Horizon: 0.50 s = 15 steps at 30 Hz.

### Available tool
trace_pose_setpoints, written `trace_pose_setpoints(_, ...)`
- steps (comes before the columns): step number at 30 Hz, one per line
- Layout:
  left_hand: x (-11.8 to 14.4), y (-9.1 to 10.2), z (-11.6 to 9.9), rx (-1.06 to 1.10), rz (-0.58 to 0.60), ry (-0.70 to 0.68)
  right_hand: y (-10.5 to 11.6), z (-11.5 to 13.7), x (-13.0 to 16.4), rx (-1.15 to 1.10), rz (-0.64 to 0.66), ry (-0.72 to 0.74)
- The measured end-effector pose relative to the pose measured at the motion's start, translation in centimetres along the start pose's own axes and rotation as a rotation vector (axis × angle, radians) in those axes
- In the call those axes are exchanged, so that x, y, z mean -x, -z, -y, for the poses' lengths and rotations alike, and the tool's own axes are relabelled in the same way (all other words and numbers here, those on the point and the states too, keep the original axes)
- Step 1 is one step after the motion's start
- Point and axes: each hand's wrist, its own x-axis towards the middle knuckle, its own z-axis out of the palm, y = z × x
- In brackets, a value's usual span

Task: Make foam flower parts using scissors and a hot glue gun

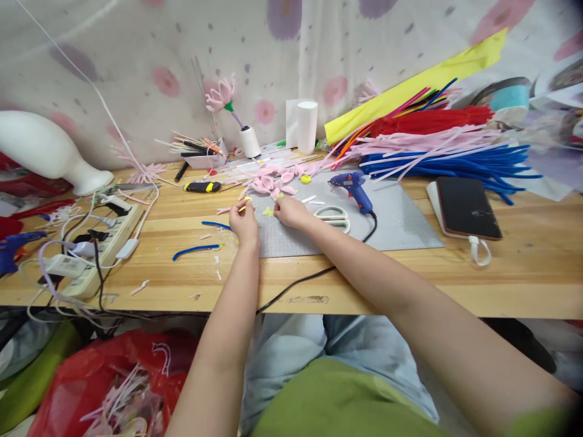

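Note:
My left hand is closed in a pinch on a small yellow piece at the left edge of the grey cutting mat. Close beside it, my right hand is pinched shut over the mat; a speck of yellow shows at its fingertips, too small to name. Between the hands lie yellow scraps. Just beyond them rests a cluster of pink fuzzy petals, with a yellow coil to its right. White-handled scissors lie beside my right wrist.
A blue glue gun rests on the mat, its black cord running to the front edge. Pipe cleaner bundles and a phone lie right. A power strip stands left; a pink flower rises behind.

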Motion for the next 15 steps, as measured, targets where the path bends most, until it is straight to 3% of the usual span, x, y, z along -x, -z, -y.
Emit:
trace_pose_setpoints(3,0.3,-0.1,0.0,-0.013,0.022,-0.014,0.2,-0.7,0.4,-0.045,-0.064,0.090)
trace_pose_setpoints(9,0.6,-0.3,0.3,-0.076,0.081,-0.074,1.5,-2.0,1.5,-0.054,-0.066,0.120)
trace_pose_setpoints(15,-0.1,-0.1,0.9,-0.091,0.057,-0.044,1.0,-1.5,0.9,0.312,-0.077,0.528)
